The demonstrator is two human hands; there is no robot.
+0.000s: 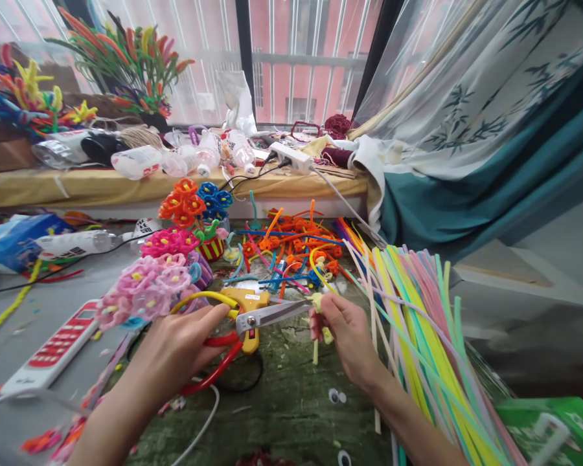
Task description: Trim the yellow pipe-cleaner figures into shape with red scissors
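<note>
My left hand [187,346] is wrapped round the handles of a pair of scissors [272,315], one handle yellow and one red. The blades point right, and their tips reach a pale yellow pipe cleaner piece [317,301]. My right hand [344,333] pinches that piece between thumb and fingers, with a short pale stem hanging below. Whether the tips touch it, I cannot tell. Behind the scissors lies a yellow glue gun [251,299]. Pink and lilac pipe cleaner flowers [150,285] stand just beyond my left hand.
A thick bundle of pastel pipe cleaners [418,323] lies right of my right arm. Orange and blue pieces [296,243] are heaped at the back. A red-and-white calculator-like device [61,346] is at left. Googly eyes [337,395] lie in front. Bottles and a power strip [290,157] line the sill.
</note>
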